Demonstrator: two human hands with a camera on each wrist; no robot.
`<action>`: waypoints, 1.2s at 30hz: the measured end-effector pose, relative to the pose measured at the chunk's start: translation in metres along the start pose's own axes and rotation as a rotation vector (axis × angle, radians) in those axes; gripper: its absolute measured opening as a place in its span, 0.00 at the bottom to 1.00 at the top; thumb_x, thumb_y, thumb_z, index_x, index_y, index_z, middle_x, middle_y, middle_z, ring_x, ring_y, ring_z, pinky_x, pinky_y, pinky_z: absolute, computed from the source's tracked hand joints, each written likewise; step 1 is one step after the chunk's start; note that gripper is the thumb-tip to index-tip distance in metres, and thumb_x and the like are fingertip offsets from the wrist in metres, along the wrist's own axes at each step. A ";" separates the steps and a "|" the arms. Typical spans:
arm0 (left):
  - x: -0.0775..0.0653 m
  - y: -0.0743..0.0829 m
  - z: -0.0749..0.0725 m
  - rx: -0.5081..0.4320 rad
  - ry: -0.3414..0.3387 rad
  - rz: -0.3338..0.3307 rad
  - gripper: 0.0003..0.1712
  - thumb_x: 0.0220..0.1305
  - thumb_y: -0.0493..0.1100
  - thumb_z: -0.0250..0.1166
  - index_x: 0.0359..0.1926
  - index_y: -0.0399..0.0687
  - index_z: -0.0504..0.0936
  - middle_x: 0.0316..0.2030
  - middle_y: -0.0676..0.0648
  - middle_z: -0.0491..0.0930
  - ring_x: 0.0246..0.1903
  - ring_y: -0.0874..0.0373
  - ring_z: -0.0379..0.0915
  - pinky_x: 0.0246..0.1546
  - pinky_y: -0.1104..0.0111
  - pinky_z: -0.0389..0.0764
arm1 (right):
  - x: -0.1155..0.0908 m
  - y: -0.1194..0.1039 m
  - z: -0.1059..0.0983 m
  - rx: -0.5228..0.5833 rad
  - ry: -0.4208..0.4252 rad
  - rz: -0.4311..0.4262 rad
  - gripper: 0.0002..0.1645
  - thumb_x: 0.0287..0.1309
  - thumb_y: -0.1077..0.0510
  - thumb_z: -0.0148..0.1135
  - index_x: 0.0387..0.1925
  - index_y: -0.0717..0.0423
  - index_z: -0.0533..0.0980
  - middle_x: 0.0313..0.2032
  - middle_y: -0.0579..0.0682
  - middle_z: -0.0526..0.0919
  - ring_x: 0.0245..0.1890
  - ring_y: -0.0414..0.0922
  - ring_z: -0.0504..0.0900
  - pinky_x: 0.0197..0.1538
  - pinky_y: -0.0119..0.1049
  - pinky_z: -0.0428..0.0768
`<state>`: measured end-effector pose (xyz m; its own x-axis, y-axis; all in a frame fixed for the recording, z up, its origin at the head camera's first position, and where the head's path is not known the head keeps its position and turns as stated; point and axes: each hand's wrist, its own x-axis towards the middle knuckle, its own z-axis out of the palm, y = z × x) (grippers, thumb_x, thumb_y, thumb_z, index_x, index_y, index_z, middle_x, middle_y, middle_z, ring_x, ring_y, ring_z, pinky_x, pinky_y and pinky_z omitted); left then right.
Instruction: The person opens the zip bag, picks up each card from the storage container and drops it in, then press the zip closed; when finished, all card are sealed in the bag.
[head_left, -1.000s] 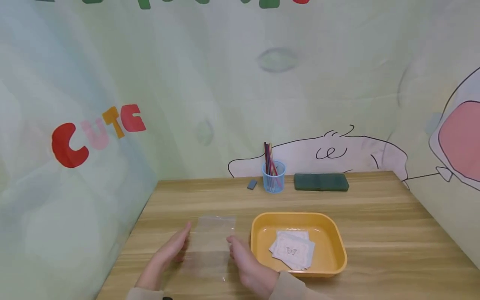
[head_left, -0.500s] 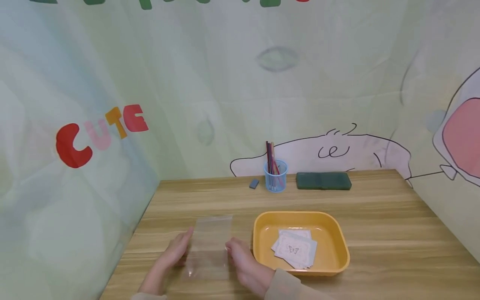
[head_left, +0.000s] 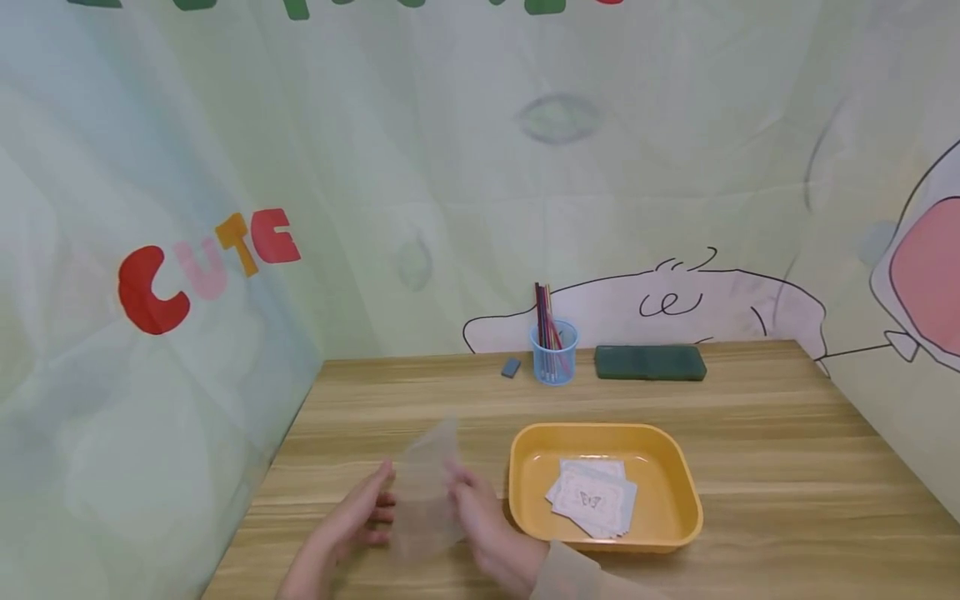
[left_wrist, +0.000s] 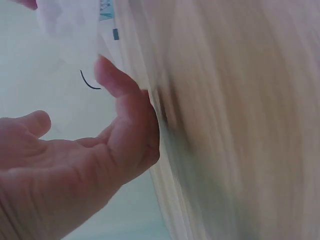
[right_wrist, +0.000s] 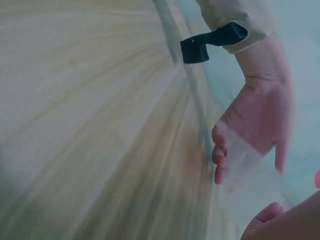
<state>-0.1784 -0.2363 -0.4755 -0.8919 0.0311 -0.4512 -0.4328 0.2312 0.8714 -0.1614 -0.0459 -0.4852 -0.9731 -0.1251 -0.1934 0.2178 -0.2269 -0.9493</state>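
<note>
A clear plastic bag, blurred by motion, stands tilted above the table between the two hands. My right hand pinches its right edge between thumb and fingers. The left hand is close to the bag's left side, fingers loosely bent and apart, holding nothing. In the left wrist view the bag hangs just beyond the left fingertips, and in the right wrist view it partly overlaps the left palm. Right of the hands, a yellow tray holds a small pile of paper cards, the top one printed with a butterfly.
At the back of the wooden table are a blue eraser-like block, a light-blue cup of pencils and a dark green case. A printed cloth backdrop borders the table behind and at the sides.
The bag, earlier spread nearly flat toward the view between both hands, has turned more edge-on and tilted in the right hand. The left hand's fingers have spread. The tray stays put.
</note>
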 end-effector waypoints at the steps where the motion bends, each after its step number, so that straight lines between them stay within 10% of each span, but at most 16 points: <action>1: 0.000 0.000 0.000 -0.026 -0.022 0.002 0.46 0.70 0.68 0.40 0.69 0.31 0.52 0.46 0.35 0.68 0.37 0.50 0.68 0.31 0.61 0.81 | -0.001 -0.002 0.000 -0.013 -0.004 -0.020 0.25 0.67 0.57 0.52 0.62 0.63 0.70 0.48 0.55 0.76 0.44 0.47 0.72 0.49 0.44 0.75; 12: 0.001 0.012 0.002 -0.167 -0.277 0.133 0.47 0.72 0.67 0.35 0.70 0.29 0.48 0.45 0.45 0.72 0.39 0.57 0.66 0.38 0.66 0.74 | -0.016 -0.038 -0.003 -0.206 -0.111 -0.291 0.20 0.68 0.62 0.49 0.58 0.53 0.76 0.46 0.50 0.79 0.41 0.44 0.75 0.43 0.36 0.76; 23: -0.026 0.054 0.048 -0.426 0.063 0.338 0.12 0.70 0.48 0.56 0.43 0.45 0.77 0.23 0.53 0.68 0.19 0.65 0.60 0.15 0.78 0.59 | -0.044 -0.067 -0.044 -0.301 -0.111 -0.562 0.19 0.71 0.60 0.48 0.58 0.49 0.75 0.42 0.48 0.79 0.39 0.47 0.78 0.46 0.37 0.79; 36: -0.036 0.079 0.091 -0.221 0.117 0.757 0.12 0.71 0.38 0.55 0.43 0.32 0.78 0.24 0.49 0.71 0.21 0.64 0.63 0.18 0.80 0.66 | -0.056 -0.071 -0.099 -0.359 0.002 -0.598 0.13 0.69 0.59 0.53 0.50 0.53 0.78 0.43 0.46 0.81 0.42 0.48 0.80 0.48 0.37 0.80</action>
<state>-0.1690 -0.1308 -0.4081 -0.9567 -0.0025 0.2910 0.2911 -0.0108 0.9566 -0.1299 0.0726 -0.4313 -0.9185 -0.0769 0.3878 -0.3933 0.0774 -0.9162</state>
